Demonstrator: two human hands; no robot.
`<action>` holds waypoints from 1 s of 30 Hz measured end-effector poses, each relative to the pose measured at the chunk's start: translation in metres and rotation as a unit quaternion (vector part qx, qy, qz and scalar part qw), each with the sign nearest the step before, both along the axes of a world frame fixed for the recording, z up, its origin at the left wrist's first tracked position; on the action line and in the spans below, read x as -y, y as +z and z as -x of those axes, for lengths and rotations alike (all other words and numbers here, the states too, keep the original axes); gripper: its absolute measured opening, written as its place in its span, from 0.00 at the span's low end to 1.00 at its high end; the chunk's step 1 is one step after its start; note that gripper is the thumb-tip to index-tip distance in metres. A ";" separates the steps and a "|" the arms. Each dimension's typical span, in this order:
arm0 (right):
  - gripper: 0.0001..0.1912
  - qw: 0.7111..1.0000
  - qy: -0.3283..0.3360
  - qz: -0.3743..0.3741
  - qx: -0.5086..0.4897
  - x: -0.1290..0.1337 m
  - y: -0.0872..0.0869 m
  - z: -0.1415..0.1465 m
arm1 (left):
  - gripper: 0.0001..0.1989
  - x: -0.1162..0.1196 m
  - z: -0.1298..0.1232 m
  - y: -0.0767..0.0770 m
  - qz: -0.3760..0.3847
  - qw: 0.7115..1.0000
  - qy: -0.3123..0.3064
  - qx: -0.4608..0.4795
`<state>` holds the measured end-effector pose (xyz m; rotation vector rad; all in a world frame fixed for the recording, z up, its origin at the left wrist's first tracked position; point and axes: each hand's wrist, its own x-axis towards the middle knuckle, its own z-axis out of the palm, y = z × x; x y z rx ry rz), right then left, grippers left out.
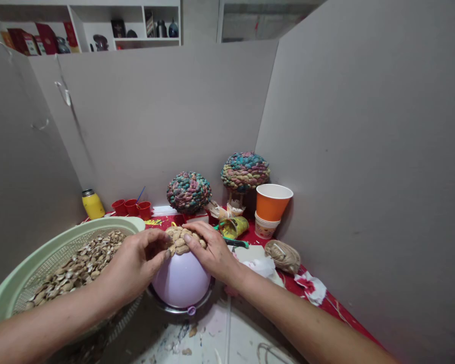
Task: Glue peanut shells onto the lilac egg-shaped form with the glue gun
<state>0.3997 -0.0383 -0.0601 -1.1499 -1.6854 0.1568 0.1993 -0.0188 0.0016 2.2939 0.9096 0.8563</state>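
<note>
A lilac balloon (182, 283) rests in a dark round bowl (167, 306), its knot toward me. Peanut shells (180, 239) cover the top of the balloon in a cluster. My left hand (146, 255) is at the left edge of that cluster, thumb and fingertips brought close together; whatever may be between them is too small to make out. Over the right side of the cluster lies my right hand (212, 250), its fingers spread and its thumb on the shells. Left of the balloon is a green basket (134, 224) holding many shells.
Two multicoloured shell balls (188, 192) stand at the back. Red cups (131, 206) and a yellow jar (93, 204) are at the back left. On the right are an orange paper cup (273, 205), a twine ball (283, 256) and a stained tissue (311, 288). Grey panels surround the table.
</note>
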 end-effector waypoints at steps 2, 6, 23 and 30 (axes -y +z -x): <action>0.12 1.000 0.001 0.000 -0.002 0.000 0.000 0.000 | 0.06 0.000 0.000 0.000 0.011 1.000 0.000 -0.014; 0.13 1.000 0.003 0.000 -0.003 0.000 -0.001 -0.001 | 0.06 0.000 0.000 0.001 0.017 1.000 -0.002 -0.015; 0.14 0.999 0.020 0.015 -0.022 0.000 0.000 -0.001 | 0.10 0.002 0.001 0.008 0.081 0.995 -0.061 0.011; 0.14 0.998 0.029 0.025 -0.042 0.000 -0.004 -0.004 | 0.15 -0.018 0.001 0.016 -0.023 0.999 0.028 0.027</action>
